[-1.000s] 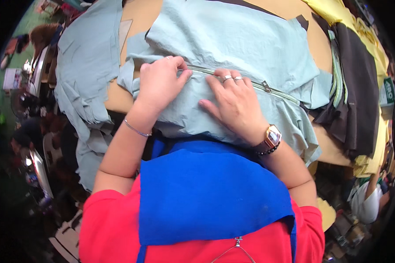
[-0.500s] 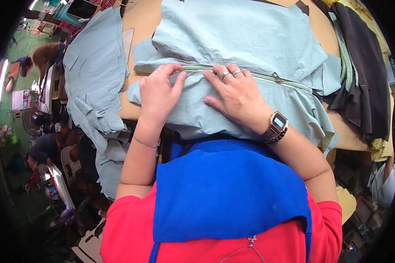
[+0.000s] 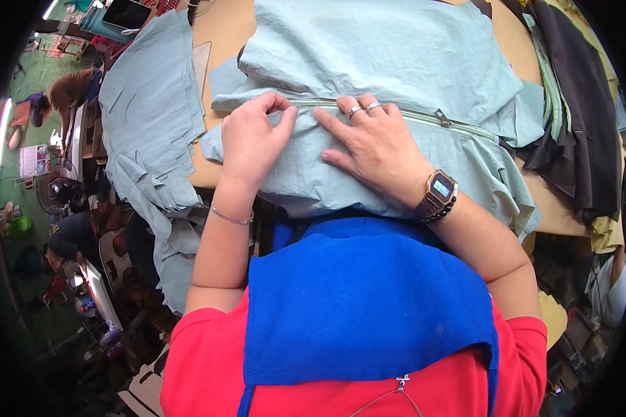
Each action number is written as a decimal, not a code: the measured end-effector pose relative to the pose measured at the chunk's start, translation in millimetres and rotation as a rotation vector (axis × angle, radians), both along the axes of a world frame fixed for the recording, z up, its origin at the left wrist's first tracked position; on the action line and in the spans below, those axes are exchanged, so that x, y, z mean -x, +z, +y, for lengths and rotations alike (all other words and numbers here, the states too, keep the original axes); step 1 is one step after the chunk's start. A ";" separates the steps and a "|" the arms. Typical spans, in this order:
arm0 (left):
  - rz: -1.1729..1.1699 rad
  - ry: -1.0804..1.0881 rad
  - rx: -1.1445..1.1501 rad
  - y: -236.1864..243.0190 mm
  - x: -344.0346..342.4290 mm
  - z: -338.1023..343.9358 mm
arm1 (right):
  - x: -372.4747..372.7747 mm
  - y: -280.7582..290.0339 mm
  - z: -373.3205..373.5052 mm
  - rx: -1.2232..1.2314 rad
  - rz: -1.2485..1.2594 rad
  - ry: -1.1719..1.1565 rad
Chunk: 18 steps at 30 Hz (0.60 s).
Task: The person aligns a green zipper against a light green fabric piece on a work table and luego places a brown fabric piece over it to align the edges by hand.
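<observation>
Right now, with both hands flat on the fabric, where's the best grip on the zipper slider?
Probably the small pull tab of the zipper slider, pinched from the right, where nothing covers it. The zipper lies flat along the pale green garment, and the right hand and left hand press the fabric further left.

A garment workshop: cut fabric pieces (image 3: 149,132) stacked on a wide cutting table (image 3: 226,42), workers (image 3: 69,236) seated nearby.

Your left hand (image 3: 254,142): bare, thin silver bracelet (image 3: 231,217) at wrist. Your right hand (image 3: 375,149): two silver rings (image 3: 363,108) on fingers, square digital watch (image 3: 439,191) with metal case, dark bead bracelet beside it. You wear red short-sleeved shirt (image 3: 202,361), blue apron (image 3: 365,299) over chest.
</observation>
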<state>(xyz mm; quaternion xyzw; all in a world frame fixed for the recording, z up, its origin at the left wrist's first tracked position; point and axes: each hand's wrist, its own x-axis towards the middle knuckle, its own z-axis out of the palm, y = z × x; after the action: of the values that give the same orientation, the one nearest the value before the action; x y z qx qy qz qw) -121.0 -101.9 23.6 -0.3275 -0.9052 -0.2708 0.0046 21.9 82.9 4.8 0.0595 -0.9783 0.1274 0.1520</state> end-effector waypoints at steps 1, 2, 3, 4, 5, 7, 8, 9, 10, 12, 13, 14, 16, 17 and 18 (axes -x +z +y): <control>-0.001 0.000 0.002 1.9 -0.7 -0.1 | 0.5 0.0 -0.2 0.002 -0.001 0.000; 0.029 0.005 0.045 5.1 -1.9 -0.5 | 1.2 0.5 -0.3 0.004 -0.014 0.000; 0.059 0.009 0.088 8.2 -3.0 -0.8 | 1.6 0.7 -0.3 0.006 -0.026 -0.002; 0.058 0.008 0.090 10.7 -4.3 -1.5 | 1.8 0.3 -0.3 0.008 -0.026 -0.003; 0.062 0.011 0.130 12.9 -5.6 -2.4 | 1.9 -0.1 -0.4 0.000 -0.022 -0.007; 0.068 0.016 0.172 15.5 -6.2 -4.7 | 2.5 -0.3 -1.2 -0.005 -0.014 -0.009; 0.061 0.021 0.190 16.3 -6.0 -5.9 | 2.5 -0.2 -1.4 -0.010 -0.016 -0.009; 0.053 0.026 0.207 16.8 -5.7 -6.8 | 2.6 0.0 -1.3 -0.017 -0.017 -0.011; 0.054 0.026 0.208 16.9 -4.7 -7.4 | 2.7 0.4 -1.2 -0.016 -0.017 -0.010; 0.069 0.020 0.170 16.5 -1.7 -7.4 | 2.5 1.1 -0.6 0.005 -0.031 -0.005; 0.069 0.020 0.169 16.8 -0.3 -7.6 | 2.4 0.8 -0.5 0.005 -0.030 -0.004; 0.090 0.011 0.188 17.6 1.3 -7.7 | 2.5 0.2 -0.3 -0.001 -0.023 -0.006; 0.111 0.005 0.208 20.3 3.5 -6.9 | 2.7 -0.1 -0.1 -0.006 -0.016 -0.004; 0.090 0.008 0.244 22.6 4.7 -5.6 | 2.6 0.1 0.0 -0.009 -0.012 -0.002; 0.069 0.009 0.280 24.4 5.9 -4.3 | 2.6 0.1 0.2 -0.012 -0.008 -0.002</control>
<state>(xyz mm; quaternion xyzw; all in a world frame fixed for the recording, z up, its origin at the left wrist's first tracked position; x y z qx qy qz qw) -126.9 -106.2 48.0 -0.3301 -0.9348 -0.1305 -0.0088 19.3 83.0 4.9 0.0591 -0.9797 0.1218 0.1480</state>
